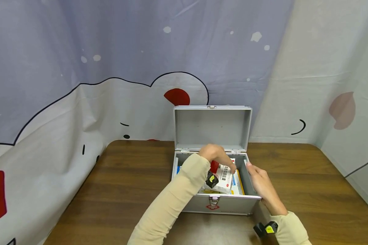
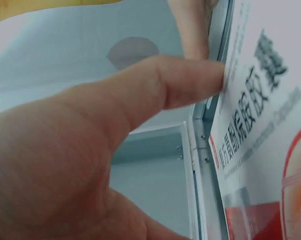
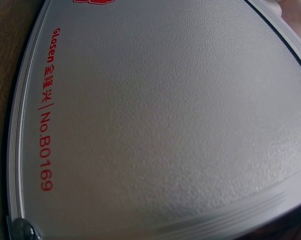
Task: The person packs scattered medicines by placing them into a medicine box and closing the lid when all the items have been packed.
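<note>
Now medicine box (image 1: 225,178) under left fingers (image 1: 231,166)

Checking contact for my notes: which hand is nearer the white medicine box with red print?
Left hand pinches the white medicine box; right hand rests on the silver metal case's right rim.

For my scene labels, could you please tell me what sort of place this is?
Probably a staged recording corner, not a lived-in room: a cartoon-print cloth backdrop hangs behind a wooden table bearing one open metal case of medicine boxes.

White medicine box (image 1: 225,177) inside open case (image 1: 213,127)
</note>
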`<state>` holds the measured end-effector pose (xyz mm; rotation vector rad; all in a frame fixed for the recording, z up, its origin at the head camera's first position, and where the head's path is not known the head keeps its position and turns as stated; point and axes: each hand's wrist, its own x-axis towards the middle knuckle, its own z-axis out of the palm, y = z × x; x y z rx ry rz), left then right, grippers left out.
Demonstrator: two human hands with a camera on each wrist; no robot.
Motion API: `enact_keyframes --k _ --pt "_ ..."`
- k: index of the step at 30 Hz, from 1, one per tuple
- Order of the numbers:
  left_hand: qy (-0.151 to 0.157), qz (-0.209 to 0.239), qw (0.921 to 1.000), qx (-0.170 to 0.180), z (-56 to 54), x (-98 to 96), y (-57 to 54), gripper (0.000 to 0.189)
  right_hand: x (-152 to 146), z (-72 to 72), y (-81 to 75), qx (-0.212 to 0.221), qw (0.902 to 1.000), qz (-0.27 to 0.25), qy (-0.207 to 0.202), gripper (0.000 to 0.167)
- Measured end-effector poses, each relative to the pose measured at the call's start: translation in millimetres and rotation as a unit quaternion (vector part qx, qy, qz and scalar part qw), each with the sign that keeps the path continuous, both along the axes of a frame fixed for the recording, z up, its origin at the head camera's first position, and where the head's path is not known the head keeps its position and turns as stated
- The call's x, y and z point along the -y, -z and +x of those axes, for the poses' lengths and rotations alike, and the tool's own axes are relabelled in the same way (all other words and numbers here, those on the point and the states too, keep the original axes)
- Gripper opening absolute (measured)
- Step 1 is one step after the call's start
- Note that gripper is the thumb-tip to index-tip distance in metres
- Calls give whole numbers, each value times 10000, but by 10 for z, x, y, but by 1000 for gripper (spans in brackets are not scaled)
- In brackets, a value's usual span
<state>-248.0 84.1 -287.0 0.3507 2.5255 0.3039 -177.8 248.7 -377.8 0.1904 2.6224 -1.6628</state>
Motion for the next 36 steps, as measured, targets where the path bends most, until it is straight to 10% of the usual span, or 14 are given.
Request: enact_keyframes --k 16,36 --pt "-763 -298 9964 -235 68 -279 285 49 33 -9 -8 70 9999 72 -37 73" --pt "148 -1046 9943 -122 36 -516 294 39 40 -1 13 -143 9996 229 102 66"
